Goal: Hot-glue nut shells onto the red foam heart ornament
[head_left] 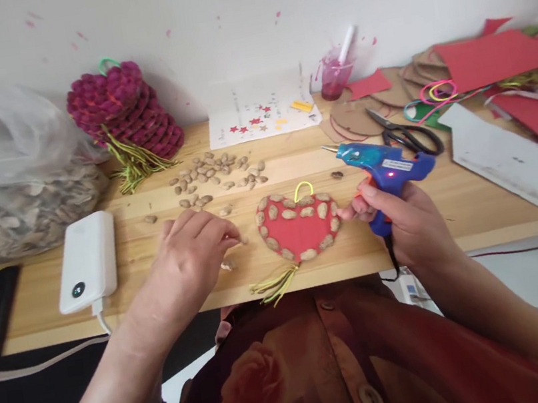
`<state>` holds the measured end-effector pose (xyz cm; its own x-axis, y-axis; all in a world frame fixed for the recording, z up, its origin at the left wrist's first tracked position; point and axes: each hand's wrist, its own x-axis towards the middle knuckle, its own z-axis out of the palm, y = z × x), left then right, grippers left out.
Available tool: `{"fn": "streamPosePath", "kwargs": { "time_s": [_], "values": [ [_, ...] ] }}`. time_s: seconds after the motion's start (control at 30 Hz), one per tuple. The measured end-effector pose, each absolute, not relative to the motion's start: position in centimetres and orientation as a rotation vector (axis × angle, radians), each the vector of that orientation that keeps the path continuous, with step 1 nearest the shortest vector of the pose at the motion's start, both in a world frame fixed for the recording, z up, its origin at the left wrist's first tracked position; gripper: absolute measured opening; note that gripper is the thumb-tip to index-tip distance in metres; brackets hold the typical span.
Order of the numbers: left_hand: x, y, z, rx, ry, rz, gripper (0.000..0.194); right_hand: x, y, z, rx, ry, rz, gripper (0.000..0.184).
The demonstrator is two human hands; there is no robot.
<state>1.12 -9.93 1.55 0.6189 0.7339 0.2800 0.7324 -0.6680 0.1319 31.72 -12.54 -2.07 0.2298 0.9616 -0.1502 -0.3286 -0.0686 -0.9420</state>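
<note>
My right hand (406, 218) is wrapped round the handle of a blue glue gun (379, 161), its metal nozzle pointing left and a small red light lit on its side. Below the nozzle lies a red heart-shaped card (299, 237), edged with peanuts in their shells and with a short row across its upper part. A yellow loop (303, 187) tops the heart, and a green-yellow tassel (279, 284) hangs from its point. Left of the heart, my left hand (194, 243) pinches a peanut (244, 239), mostly hidden by the fingertips.
Loose peanuts (211, 170) lie behind my left hand. A bag of peanuts (28, 210), a white power bank (89, 262) and finished purple hearts (127, 111) stand left. Scissors (408, 133), red card (495, 60), cut white board (489, 155) and a paint cup (334, 77) lie right.
</note>
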Motion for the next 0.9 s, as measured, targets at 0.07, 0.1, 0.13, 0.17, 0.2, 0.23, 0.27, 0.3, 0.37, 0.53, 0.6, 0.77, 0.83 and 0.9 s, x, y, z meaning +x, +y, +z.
{"fn": "streamPosePath", "kwargs": {
  "time_s": [0.07, 0.1, 0.13, 0.17, 0.2, 0.23, 0.27, 0.3, 0.37, 0.53, 0.6, 0.77, 0.83, 0.9],
  "values": [
    [3.6, -9.7, 1.9, 2.855, 1.165, 0.517, 0.011, 31.7, -12.6, -2.0, -1.166, -0.745, 1.230, 0.021],
    [5.0, -9.6, 2.0, 2.869, 1.095, 0.509, 0.011, 31.7, -12.6, -2.0, -1.167, -0.748, 1.231, 0.020],
    [6.3, -9.6, 1.9, 2.877, 1.048, 0.484, 0.011, 31.6, -12.6, -2.0, -1.166, -0.753, 1.234, 0.020],
    [7.5, -9.5, 1.8, 2.892, 1.005, 0.463, 0.011, 31.7, -12.6, -2.0, -1.163, -0.756, 1.235, 0.020],
    [8.5, -9.4, 1.6, 2.907, 0.978, 0.432, 0.011, 31.7, -12.6, -2.1, -1.159, -0.761, 1.238, 0.020],
    [9.5, -9.3, 1.3, 2.916, 0.973, 0.415, 0.011, 31.7, -12.6, -2.1, -1.157, -0.767, 1.236, 0.019],
    [10.2, -9.2, 1.1, 2.929, 0.974, 0.405, 0.011, 31.7, -12.5, -2.2, -1.158, -0.776, 1.231, 0.019],
    [10.7, -9.2, 0.9, 2.942, 0.977, 0.402, 0.010, 31.8, -12.5, -2.2, -1.158, -0.786, 1.225, 0.017],
    [11.4, -9.0, 0.6, 2.966, 0.979, 0.412, 0.006, 31.8, -12.5, -2.3, -1.154, -0.809, 1.222, 0.015],
    [11.7, -8.9, 0.3, 2.987, 0.968, 0.423, 0.007, 31.9, -12.5, -2.2, -1.167, -0.831, 1.228, 0.017],
    [11.7, -8.9, 0.2, 2.986, 0.965, 0.421, 0.007, 31.9, -12.5, -2.1, -1.175, -0.829, 1.225, 0.017],
    [11.9, -8.8, 0.1, 2.984, 0.962, 0.422, 0.009, 31.8, -12.6, -1.9, -1.186, -0.827, 1.225, 0.018],
    [12.1, -8.8, 0.1, 2.969, 0.964, 0.435, 0.008, 31.8, -12.6, -1.8, -1.193, -0.823, 1.224, 0.017],
    [12.1, -8.8, 0.1, 2.956, 0.973, 0.429, 0.008, 31.7, -12.6, -1.7, -1.201, -0.821, 1.218, 0.017]
  ]
}}
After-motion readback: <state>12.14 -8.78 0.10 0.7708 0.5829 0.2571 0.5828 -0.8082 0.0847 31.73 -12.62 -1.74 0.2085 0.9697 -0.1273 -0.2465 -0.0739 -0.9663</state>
